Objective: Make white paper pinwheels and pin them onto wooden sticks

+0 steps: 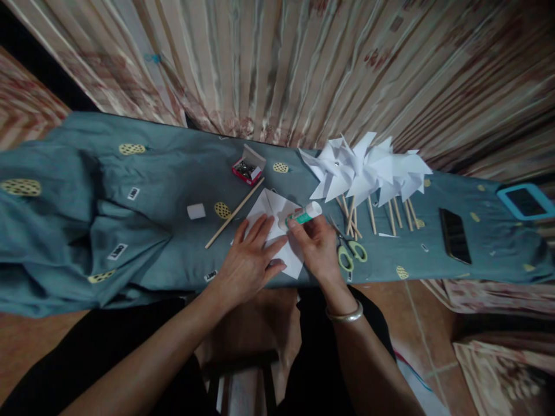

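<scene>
A creased square of white paper point(282, 203) lies on the cloth in front of me. My left hand point(251, 257) rests flat on its left part, fingers spread. In my right hand point(318, 245) is a glue stick point(306, 214) with a green and white label, tilted, its tip end over the paper; I cannot tell whether it touches. Left of the paper lies a wooden stick point(235, 212). Further left is a small white cap point(196, 211). Just right of my right hand are scissors point(352, 255) with green handles.
Behind the paper stands an open red box point(248, 169) of small metal pieces. Several white paper pinwheels point(368, 164) on wooden sticks lie at the back right. Further right are a black phone point(455, 236) and a blue-framed device point(526, 201). A patterned curtain point(260, 69) hangs behind the table.
</scene>
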`<state>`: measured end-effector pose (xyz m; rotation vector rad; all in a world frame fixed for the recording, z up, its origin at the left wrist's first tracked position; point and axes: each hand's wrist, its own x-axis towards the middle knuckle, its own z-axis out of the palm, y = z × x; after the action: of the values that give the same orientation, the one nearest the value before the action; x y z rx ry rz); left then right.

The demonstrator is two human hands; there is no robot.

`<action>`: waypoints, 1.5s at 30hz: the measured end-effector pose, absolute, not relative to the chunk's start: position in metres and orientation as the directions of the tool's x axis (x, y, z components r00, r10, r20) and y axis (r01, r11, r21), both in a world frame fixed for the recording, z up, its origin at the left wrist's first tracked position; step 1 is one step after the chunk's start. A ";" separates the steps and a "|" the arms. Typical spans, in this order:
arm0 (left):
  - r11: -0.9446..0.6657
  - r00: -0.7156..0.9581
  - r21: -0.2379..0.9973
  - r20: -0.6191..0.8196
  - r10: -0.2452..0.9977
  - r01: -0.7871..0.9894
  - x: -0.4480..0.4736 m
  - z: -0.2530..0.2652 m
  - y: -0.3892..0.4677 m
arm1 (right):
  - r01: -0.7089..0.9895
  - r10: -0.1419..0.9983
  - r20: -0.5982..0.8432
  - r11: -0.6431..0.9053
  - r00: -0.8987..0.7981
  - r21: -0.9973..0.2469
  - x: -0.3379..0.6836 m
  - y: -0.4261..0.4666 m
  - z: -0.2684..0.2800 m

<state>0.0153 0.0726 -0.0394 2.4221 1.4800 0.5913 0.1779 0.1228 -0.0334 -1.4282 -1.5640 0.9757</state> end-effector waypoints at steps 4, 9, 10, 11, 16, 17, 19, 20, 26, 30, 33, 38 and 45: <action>-0.447 0.395 0.416 0.210 0.894 0.792 0.015 -0.041 0.073 | 0.457 0.996 0.083 0.090 -0.035 -0.885 0.175 0.121 -0.033; -0.447 0.393 0.430 0.211 0.895 0.785 0.015 -0.041 0.073 | 0.521 0.992 0.107 0.123 -0.062 -0.844 0.172 0.120 -0.028; -0.447 0.393 0.434 0.214 0.895 0.782 0.015 -0.041 0.073 | 0.541 0.991 0.117 0.133 -0.065 -0.830 0.171 0.120 -0.027; -0.447 0.392 0.438 0.216 0.894 0.780 0.015 -0.041 0.072 | 0.565 0.990 0.126 0.143 -0.070 -0.812 0.170 0.119 -0.025; -0.441 0.379 0.466 0.226 0.897 0.767 0.016 -0.043 0.073 | 0.654 0.983 0.153 0.180 -0.099 -0.735 0.166 0.118 -0.019; -0.439 0.377 0.469 0.224 0.899 0.766 0.016 -0.043 0.073 | 0.657 0.982 0.155 0.186 -0.106 -0.730 0.166 0.118 -0.019; -0.435 0.377 0.469 0.217 0.900 0.768 0.016 -0.043 0.073 | 0.655 0.981 0.157 0.194 -0.115 -0.731 0.166 0.118 -0.020; -0.434 0.378 0.467 0.212 0.901 0.771 0.016 -0.043 0.073 | 0.652 0.981 0.157 0.196 -0.118 -0.732 0.165 0.118 -0.021; -0.429 0.382 0.479 0.199 0.903 0.766 0.015 -0.041 0.073 | 0.667 0.981 0.134 0.194 -0.141 -0.719 0.164 0.118 -0.021; -0.436 0.382 0.478 0.211 0.900 0.763 0.015 -0.041 0.073 | 0.670 0.980 0.121 0.198 -0.160 -0.715 0.163 0.117 -0.018; -0.435 0.384 0.472 0.205 0.900 0.767 0.015 -0.041 0.073 | 0.675 0.977 0.118 0.207 -0.176 -0.708 0.163 0.117 -0.017; -0.431 0.388 0.459 0.190 0.902 0.776 0.015 -0.041 0.073 | 0.683 0.971 0.121 0.232 -0.207 -0.693 0.162 0.117 -0.016; -0.428 0.389 0.446 0.180 0.903 0.786 0.015 -0.041 0.072 | 0.673 0.964 0.111 0.249 -0.242 -0.697 0.164 0.114 -0.014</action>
<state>0.0146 0.0724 -0.0409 2.3636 1.4823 0.5795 0.1637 0.1142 -0.0138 -1.4846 -1.9954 0.7169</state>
